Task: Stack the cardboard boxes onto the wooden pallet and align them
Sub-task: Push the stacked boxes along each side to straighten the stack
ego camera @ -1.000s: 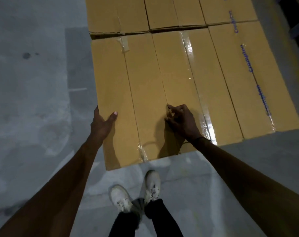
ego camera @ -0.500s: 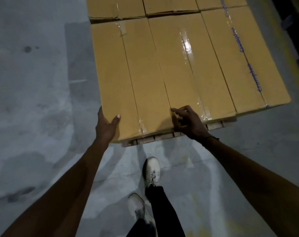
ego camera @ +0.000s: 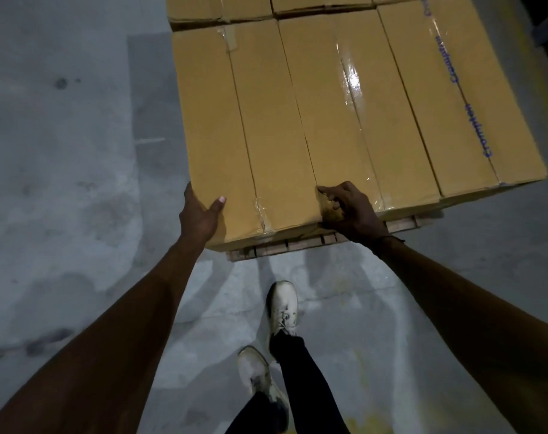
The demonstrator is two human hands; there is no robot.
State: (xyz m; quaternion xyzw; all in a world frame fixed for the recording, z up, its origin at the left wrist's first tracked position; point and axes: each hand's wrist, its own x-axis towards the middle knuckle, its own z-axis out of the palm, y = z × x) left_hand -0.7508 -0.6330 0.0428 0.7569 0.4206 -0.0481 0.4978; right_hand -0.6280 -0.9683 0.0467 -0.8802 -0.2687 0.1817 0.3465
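Where the boxes sit, three long ones lie side by side on a pallet [ego camera: 323,242], whose slat ends show under their near edge. The left box [ego camera: 244,120] is the one in hand. The left hand [ego camera: 200,216] clasps its near left corner: thumb up on the top face, palm against the side, the fingers out of sight round the edge. The right hand [ego camera: 349,209] lies at the box's near right corner, fingers curled over the seam where it meets the middle box [ego camera: 354,120], fingertips dug in at the joint; a dark band rings that wrist. Glossy tape runs along the middle box and catches the light. The right box [ego camera: 454,98] carries blue lettering down its length, too blurred to read. More boxes [ego camera: 219,7] stand behind, touching this row. Below, two pale shoes [ego camera: 282,305] on grey floor [ego camera: 63,183], one ahead of the other.
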